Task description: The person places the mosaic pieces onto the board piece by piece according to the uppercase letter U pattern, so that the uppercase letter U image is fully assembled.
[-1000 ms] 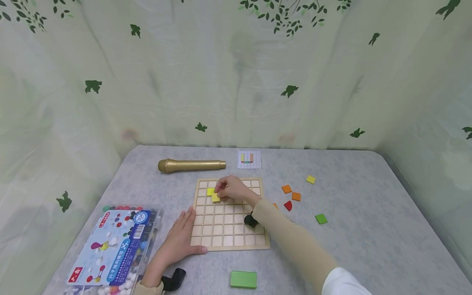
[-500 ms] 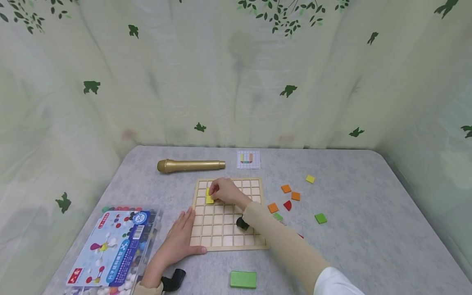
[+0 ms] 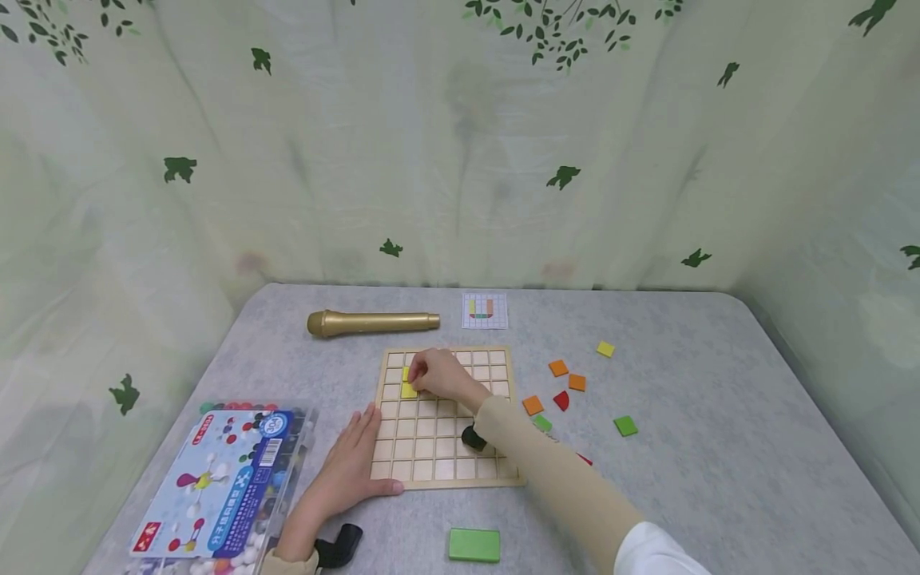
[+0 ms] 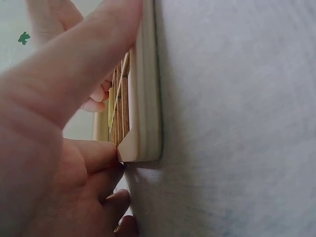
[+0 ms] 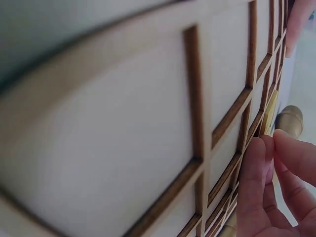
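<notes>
Flat yellow square tile (image 3: 408, 392), offset rightward a second ago, now lines up below its yellow twin (image 3: 406, 374) toward the far-left corner of the pale wooden grid board (image 3: 446, 448), column apparently straightened, right hand (image 3: 447, 375) seemingly pinching it, left hand (image 3: 350, 459) spread along the board's left edge.

The surface (image 3: 733, 415) is mottled grey. The board (image 3: 446, 450) is pale wood, checked with brown grooves; its tiles (image 3: 409, 392) are yellow. Toward the far edge lie a gold microphone (image 3: 374, 323) and a white gridded card (image 3: 485, 324) bearing a yellow, red, green and orange U. Toward the right edge are orange squares (image 3: 577, 382), a red wedge (image 3: 561, 400), a green square (image 3: 625, 426) and a yellow one (image 3: 605, 349). By the near edge, a block (image 3: 474, 545) is plain green.
</notes>
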Tool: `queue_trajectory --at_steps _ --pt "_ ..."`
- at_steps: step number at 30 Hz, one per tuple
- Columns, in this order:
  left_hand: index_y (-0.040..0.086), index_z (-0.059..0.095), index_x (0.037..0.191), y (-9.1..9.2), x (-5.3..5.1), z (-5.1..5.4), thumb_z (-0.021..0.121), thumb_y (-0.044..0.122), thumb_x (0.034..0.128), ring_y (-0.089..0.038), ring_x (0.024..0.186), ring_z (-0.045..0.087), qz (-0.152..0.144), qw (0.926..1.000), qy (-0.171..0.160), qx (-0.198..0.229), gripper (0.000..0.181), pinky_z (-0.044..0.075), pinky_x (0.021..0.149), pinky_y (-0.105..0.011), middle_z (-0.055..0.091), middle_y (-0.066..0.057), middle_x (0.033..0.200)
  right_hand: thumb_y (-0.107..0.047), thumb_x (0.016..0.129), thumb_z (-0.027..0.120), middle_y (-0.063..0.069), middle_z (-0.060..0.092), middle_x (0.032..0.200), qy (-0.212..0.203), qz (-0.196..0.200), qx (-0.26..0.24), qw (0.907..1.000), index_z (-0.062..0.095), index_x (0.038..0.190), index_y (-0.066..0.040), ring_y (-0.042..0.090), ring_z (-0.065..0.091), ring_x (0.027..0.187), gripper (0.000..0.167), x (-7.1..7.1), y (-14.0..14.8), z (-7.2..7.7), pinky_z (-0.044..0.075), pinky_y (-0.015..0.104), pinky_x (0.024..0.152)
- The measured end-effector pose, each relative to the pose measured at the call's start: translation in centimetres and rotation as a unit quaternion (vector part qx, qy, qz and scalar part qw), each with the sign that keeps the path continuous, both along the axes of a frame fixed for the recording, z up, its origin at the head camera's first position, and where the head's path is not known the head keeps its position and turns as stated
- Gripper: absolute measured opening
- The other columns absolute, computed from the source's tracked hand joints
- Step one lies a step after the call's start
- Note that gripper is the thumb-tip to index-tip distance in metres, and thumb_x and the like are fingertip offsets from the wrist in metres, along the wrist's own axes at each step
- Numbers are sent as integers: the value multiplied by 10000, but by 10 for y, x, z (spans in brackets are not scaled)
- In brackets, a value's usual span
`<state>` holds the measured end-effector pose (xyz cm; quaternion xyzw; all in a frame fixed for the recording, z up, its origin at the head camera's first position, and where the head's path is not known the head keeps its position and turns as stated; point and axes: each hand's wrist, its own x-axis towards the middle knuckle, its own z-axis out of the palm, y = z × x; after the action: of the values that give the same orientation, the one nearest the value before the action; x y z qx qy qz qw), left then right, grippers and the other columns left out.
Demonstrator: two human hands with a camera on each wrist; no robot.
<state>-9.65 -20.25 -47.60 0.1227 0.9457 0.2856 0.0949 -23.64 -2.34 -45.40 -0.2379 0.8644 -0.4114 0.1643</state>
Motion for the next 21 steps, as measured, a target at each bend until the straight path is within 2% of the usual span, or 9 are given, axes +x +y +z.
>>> queue_trajectory --at_steps 3,6,10,14,17,21 --pt "-128 141 1467 0 0 1 782 544 692 -477 1395 63 12 10000 5 -1 1210 107 1100 -599 93 -276 1544 6 839 682 15 627 713 -392 19 -404 9984 678 845 -8 137 567 601 15 -2 6 0 470 217 552" --pt "-127 146 1467 1 1 2 786 538 692 -477 1396 64 37 10000 -5 13 1206 111 1099 -600 95 -274 1545 -9 858 664 44 632 754 -718 138 -773 9943 677 897 18 150 566 622 49 -6 16 1 492 239 564" --pt "-124 149 1468 1 1 2 790 536 688 -475 1397 66 72 10000 -8 10 1206 111 1099 -600 98 -271 1546 -24 887 633 59 639 858 -1031 379 -1098 9879 670 990 42 148 580 710 128 -15 37 2 511 268 653" --pt "-127 150 1466 2 1 2 791 536 684 -476 1396 66 78 10000 0 12 1210 108 1099 -600 98 -273 1545 -25 910 598 114 633 957 -1402 566 -1449 9778 631 1079 85 237 625 812 205 -25 65 2 543 336 747" --pt "-128 145 1466 2 1 1 789 539 684 -474 1398 61 64 10000 -25 21 1213 103 1101 -597 92 -272 1546 -44 912 604 125 632 994 -1458 526 -1568 9754 613 1112 98 284 631 872 246 -32 89 1 542 376 797" --pt "-126 138 1468 1 1 1 787 541 684 -470 1400 54 57 10000 -55 10 1218 97 1105 -592 85 -268 1549 -85 906 632 113 640 996 -1385 290 -1507 9784 616 1122 90 245 633 877 279 -41 122 0 539 373 811"
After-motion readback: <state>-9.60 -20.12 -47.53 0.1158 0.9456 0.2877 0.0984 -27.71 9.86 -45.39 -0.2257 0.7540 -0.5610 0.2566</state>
